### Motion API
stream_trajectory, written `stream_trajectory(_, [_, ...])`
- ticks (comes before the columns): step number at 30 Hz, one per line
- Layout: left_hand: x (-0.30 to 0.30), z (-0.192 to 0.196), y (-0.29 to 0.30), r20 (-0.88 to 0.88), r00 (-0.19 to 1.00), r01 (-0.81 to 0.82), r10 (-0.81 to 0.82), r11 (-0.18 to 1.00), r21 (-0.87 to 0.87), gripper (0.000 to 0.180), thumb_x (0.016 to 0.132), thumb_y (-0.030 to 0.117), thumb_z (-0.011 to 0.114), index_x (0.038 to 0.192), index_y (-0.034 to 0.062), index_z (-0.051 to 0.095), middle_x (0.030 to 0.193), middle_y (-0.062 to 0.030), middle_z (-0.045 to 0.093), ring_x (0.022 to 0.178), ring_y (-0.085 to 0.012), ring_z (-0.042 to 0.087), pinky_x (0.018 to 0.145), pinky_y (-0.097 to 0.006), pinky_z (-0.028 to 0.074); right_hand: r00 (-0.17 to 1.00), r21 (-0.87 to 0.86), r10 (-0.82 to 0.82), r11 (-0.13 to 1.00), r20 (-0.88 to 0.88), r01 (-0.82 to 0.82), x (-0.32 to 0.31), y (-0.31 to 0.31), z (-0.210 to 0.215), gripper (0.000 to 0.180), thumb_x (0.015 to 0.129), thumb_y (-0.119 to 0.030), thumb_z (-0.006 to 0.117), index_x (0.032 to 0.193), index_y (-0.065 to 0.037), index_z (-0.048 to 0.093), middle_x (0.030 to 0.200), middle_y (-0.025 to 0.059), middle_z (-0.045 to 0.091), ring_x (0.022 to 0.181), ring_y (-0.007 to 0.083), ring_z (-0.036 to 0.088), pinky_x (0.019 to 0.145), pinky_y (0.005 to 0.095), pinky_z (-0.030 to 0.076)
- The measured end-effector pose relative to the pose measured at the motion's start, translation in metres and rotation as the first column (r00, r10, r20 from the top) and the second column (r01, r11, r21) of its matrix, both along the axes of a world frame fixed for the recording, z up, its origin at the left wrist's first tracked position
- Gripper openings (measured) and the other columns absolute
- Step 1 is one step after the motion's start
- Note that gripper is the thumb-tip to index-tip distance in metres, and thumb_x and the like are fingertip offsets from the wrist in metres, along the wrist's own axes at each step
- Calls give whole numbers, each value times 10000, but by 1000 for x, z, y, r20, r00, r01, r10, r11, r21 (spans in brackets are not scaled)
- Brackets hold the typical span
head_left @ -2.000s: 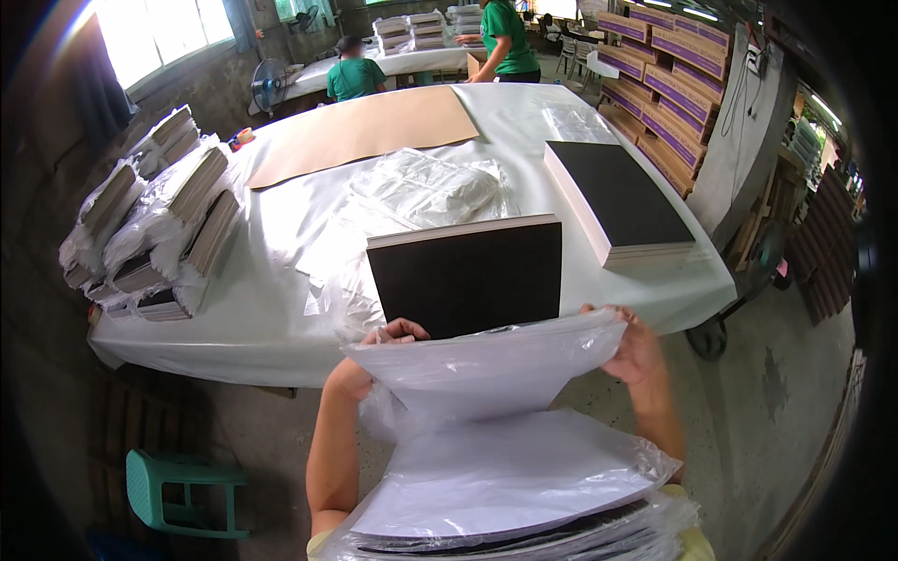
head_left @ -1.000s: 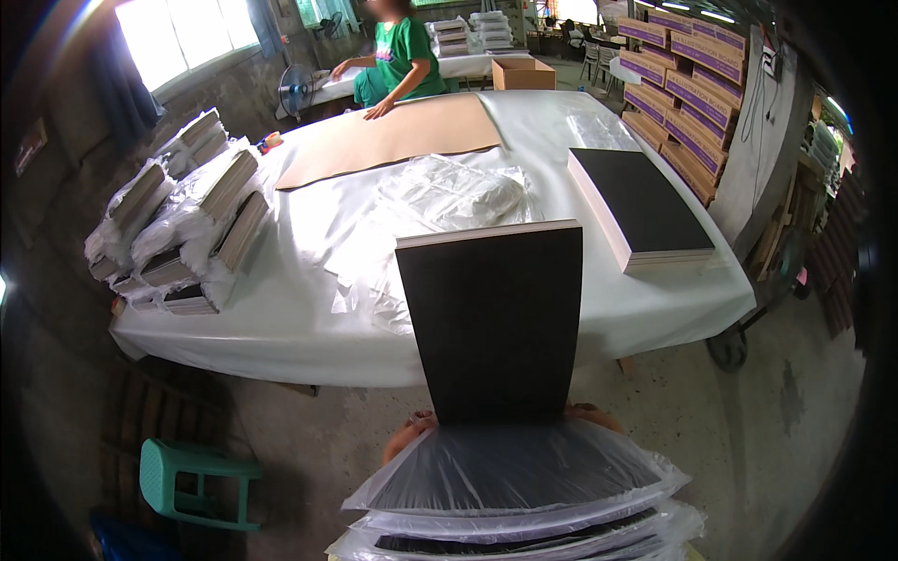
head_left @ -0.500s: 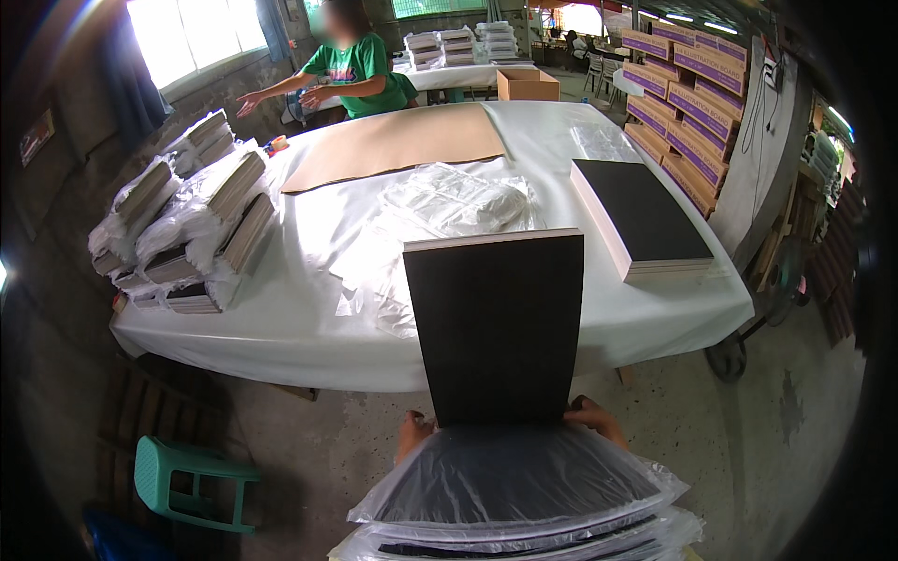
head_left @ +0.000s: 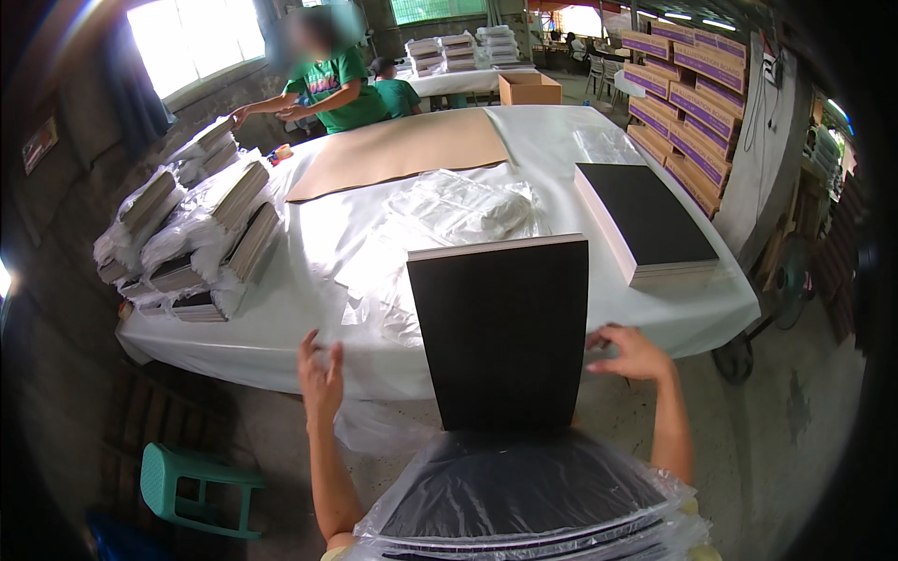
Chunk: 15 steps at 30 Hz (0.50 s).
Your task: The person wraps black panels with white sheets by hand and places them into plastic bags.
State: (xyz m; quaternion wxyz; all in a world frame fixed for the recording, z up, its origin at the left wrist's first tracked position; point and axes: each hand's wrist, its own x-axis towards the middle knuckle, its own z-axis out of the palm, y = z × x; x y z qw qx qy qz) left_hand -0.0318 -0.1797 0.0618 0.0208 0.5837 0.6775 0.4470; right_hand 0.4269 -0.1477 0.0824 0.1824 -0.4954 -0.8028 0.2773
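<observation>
A stack of boards with a black face stands upright in front of me, its pale edge on top. My left hand is out to its left, thumb and fingers apart, holding nothing I can see. Thin clear plastic hangs between that forearm and the stack. On the other side, my right hand is by the stack's right edge, fingers loosely bent and spread, apparently empty. Nearest me, more black boards wrapped in clear plastic lie in a pile, against the foot of the upright stack.
On the white-covered table are crumpled clear bags, a brown sheet, another black-topped board stack and plastic-wrapped bundles. A person in green reaches toward the bundles. A green stool stands lower left.
Both my hands have left the lower sides of the upright stack, moving up and outward. The co-worker's arm now reaches the bundles, and another person shows behind.
</observation>
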Motion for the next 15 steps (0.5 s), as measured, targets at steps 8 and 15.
stream_trajectory(8, [179,89,5,454,321,781,-831,503,370,901,755,710,284,1346,62,77,1042,-136,389,807,-159,420,785,-348,358,823,411,424,873,-379,-261,-113,-20,89,366,662,-164,734,975,-64,573,971,103,502,866,215,536,752,318,458])
stream_trajectory(15, [203,74,-5,417,238,763,-877,434,479,838,755,462,581,1325,50,125,1135,-147,314,949,-229,456,704,-347,438,640,339,240,940,-730,33,-125,-35,57,116,741,-106,662,797,-50,576,964,101,468,902,209,515,745,300,434])
